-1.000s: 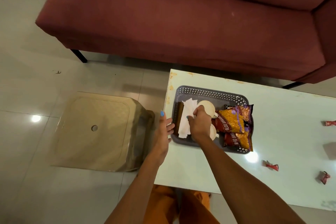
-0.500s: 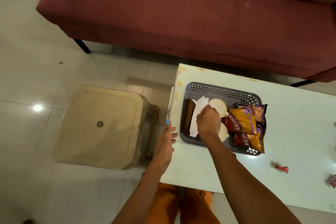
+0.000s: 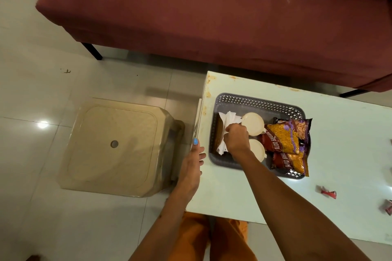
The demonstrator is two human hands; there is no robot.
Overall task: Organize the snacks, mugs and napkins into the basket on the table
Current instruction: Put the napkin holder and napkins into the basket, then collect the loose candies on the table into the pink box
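Reaching into the grey perforated plastic basket point(image 3: 256, 100), the right hand point(image 3: 236, 139) has its fingers curled down onto the stack of white paper napkins point(image 3: 226, 122) that stands along the basket's left wall; whether it truly pinches them or only presses on them cannot be told. The basket sits near the left end of the pale green table point(image 3: 343, 144), close to its far edge. Just right of the napkins lie two cream round mugs point(image 3: 253, 123), one behind the other, the nearer one partly hidden under the wrist. Filling the basket's right side are yellow, red and purple snack packets point(image 3: 285, 137), overlapping and reaching past the basket's near right corner. The left hand point(image 3: 192, 165) rests at the table's left edge with its fingers straight and relaxed, holding nothing, a blue-painted nail showing. Three small red wrapped sweets point(image 3: 328, 192) lie on the table toward its right end, well apart from the basket. A beige plastic stool point(image 3: 118, 146) stands on the tiled floor beside the table's left edge, and a maroon fabric sofa point(image 3: 212, 10) runs beyond the far edge.
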